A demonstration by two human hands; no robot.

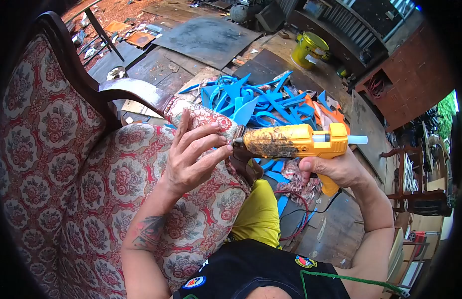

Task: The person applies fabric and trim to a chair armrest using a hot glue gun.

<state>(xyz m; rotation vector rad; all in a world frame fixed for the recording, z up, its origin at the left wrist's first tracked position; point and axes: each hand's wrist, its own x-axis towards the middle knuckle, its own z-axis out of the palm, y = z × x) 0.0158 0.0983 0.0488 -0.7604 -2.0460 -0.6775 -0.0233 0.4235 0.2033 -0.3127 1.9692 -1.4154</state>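
A yellow glue gun (pixel 281 142), stained dark toward its nozzle, is gripped in my right hand (pixel 333 169), with a pale glue stick (pixel 358 139) poking out of its back end. Its tip points left at the front end of the armchair's padded armrest (pixel 198 117). My left hand (pixel 193 154) lies against the floral fabric of that armrest, fingers spread, fingertips close to the nozzle. What the fingertips touch there is too small to tell. The armchair (pixel 126 184) has red and cream floral upholstery and a dark wooden frame.
Blue foam strips (pixel 271 102) lie heaped on the floor beyond the armrest, beside orange scraps (pixel 328 112). A yellow bucket (pixel 309 50) stands farther back. A red hose (pixel 305 214) and a black cord run near my legs. Wooden chair frames (pixel 410 179) are at the right.
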